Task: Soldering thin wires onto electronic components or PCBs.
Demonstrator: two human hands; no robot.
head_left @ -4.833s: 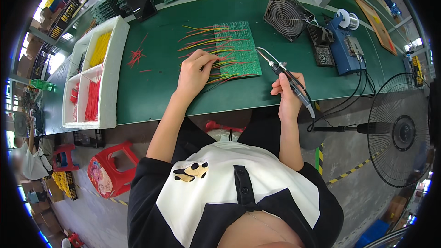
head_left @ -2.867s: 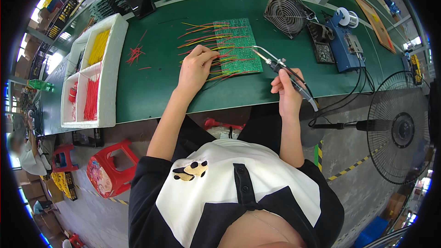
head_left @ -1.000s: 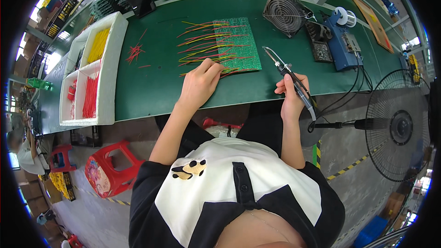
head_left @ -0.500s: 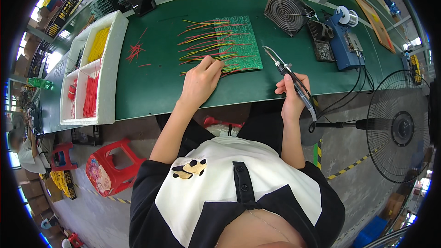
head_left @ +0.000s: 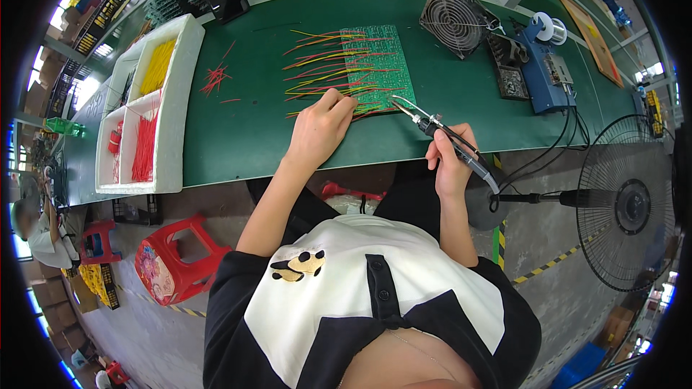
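Observation:
A green circuit board panel [head_left: 386, 65] lies on the green bench, with red and yellow wires [head_left: 317, 65] running leftward off it in rows. At its lower left corner my left hand [head_left: 321, 128] is closed, thumb and fingers pinched on a wire; the fingertips partly hide which one. My right hand [head_left: 452, 166] grips a soldering iron [head_left: 441, 132] with a feed tube along it. The iron's tip is over the lower right part of the board; whether it touches cannot be made out.
Left stands a white foam box [head_left: 191, 94] of red and yellow wires, beside loose red wire pieces [head_left: 215, 78]. Behind the board sit a small fan [head_left: 454, 20] and a blue solder feeder [head_left: 544, 65] with cables. A large floor fan [head_left: 627, 202] is at right.
My right hand has brought the soldering iron leftward, from beside the board to over its lower right part. My left hand stays pinched at the lower wires.

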